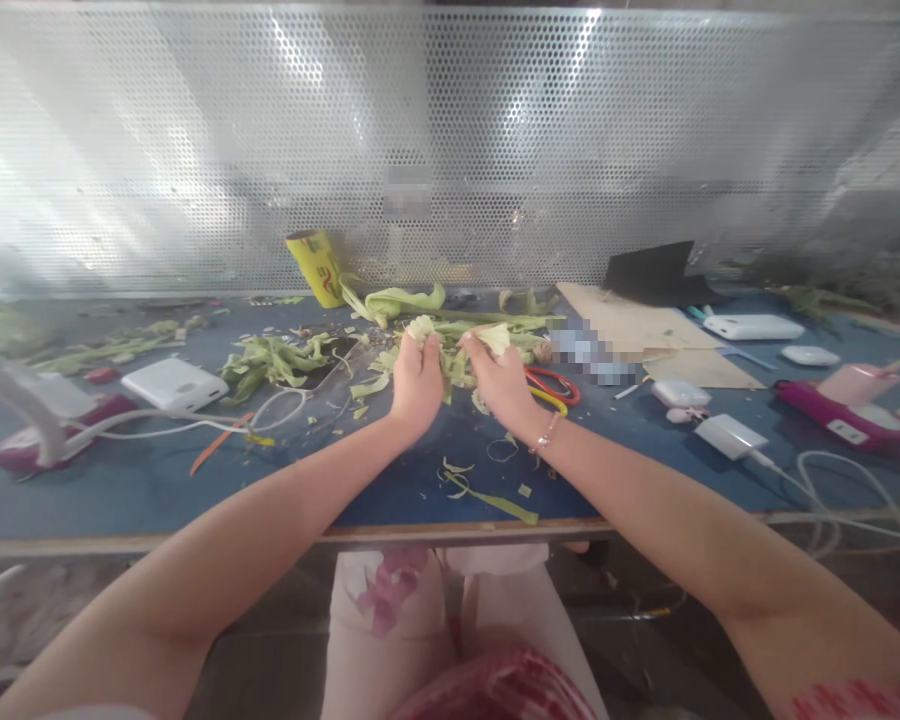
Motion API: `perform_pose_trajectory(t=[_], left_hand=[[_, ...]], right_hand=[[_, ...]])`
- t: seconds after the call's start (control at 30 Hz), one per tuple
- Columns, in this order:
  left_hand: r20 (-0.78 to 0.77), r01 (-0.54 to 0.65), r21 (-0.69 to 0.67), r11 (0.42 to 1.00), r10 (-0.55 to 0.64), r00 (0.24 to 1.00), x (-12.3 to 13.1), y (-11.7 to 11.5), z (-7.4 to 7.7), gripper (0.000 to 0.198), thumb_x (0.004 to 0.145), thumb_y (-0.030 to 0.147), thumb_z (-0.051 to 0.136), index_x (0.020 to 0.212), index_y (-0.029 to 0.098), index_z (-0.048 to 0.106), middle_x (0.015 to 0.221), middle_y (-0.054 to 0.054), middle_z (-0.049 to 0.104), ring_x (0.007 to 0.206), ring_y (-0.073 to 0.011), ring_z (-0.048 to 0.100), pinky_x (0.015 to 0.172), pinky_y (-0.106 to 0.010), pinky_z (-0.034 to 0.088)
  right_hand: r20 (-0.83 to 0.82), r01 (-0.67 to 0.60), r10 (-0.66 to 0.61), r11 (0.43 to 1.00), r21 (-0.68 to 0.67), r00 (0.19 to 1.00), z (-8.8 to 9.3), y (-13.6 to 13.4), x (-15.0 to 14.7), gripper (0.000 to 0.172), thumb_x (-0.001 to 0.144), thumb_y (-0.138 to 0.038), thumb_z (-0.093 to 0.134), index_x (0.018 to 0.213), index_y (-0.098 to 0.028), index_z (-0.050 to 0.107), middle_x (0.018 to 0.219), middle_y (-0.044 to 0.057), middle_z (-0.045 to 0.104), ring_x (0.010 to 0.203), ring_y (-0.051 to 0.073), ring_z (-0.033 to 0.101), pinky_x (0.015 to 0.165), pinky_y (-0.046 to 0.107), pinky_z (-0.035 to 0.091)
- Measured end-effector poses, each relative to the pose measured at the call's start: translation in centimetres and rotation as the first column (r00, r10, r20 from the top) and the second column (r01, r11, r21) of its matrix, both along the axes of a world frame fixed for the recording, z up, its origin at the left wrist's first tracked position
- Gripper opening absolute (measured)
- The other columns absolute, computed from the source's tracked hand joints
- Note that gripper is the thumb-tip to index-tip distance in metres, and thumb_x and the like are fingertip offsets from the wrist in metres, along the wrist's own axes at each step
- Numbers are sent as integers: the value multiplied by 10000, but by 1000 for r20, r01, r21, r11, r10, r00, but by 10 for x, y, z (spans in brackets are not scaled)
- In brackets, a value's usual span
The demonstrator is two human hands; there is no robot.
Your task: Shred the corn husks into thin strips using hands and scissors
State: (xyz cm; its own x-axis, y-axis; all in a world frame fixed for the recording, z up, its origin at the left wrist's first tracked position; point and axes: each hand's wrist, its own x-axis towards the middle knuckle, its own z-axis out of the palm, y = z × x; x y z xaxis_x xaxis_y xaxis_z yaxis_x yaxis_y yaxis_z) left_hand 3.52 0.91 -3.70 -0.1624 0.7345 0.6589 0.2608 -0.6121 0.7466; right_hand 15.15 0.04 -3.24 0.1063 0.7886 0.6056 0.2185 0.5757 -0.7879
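My left hand [418,385] is closed, with a pale green leaf piece [421,327] sticking out above its fingers. Just across from it, my right hand [504,388] pinches another pale leaf piece [498,337]. A small gap separates the two hands. Behind and beneath them lies a loose heap of green leaves and stalks [461,327], partly hidden by the fingers. Scissors with red and yellow handles [553,387] rest beside my right wrist, their blades out of sight. A wilted leafy bunch [274,362] lies to the left of my left hand.
A yellow can [316,268] leans by the perforated metal panel [450,120]. Power banks [174,384], a white charger [731,437] and cables flank both sides. Cardboard [645,320] lies at back right. A long leaf strip [502,505] is near the table's front edge.
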Motion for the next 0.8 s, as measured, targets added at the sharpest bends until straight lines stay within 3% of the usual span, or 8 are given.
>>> perform_pose_trajectory(t=[0.13,0.3,0.43,0.63,0.8], left_hand=[[64,-21,-37,999,23,998,-2,4,-4,219,872,417,427,907,219,514,737,-18,518,758,-155,562,687,-308,490],[200,13,-190,982,26,980,-1,6,-6,239,871,447,424,784,224,424,584,28,411,525,-112,474,511,-266,452],[287,18,-259,966,59,956,1,8,-3,283,859,461,437,726,224,359,555,45,391,470,-88,429,450,-230,420],[287,-4,-276,961,87,954,0,6,1,262,875,421,407,711,226,341,530,48,414,432,-81,398,411,-214,353],[221,46,-290,956,20,975,-3,5,7,259,869,399,426,695,221,356,526,40,446,435,-88,410,428,-229,335]], right_hand=[[-8,12,-12,1000,9,1000,2,-1,1,298,854,-464,441,771,-193,534,552,-51,423,504,93,400,513,235,341],[-20,3,-2,1000,20,1000,1,-2,1,267,859,-434,441,763,-197,514,541,-61,397,497,86,393,514,229,340],[-9,2,-1,1000,27,1000,0,-2,0,262,859,-422,441,745,-195,502,546,-56,398,516,89,410,532,231,347],[-6,9,-9,1000,19,1000,-2,-1,2,280,864,-452,428,761,-204,507,546,-50,391,524,98,406,523,237,345],[12,17,-18,999,41,1000,-1,-1,5,270,884,-448,395,776,-215,477,553,-52,377,514,100,392,537,248,359]])
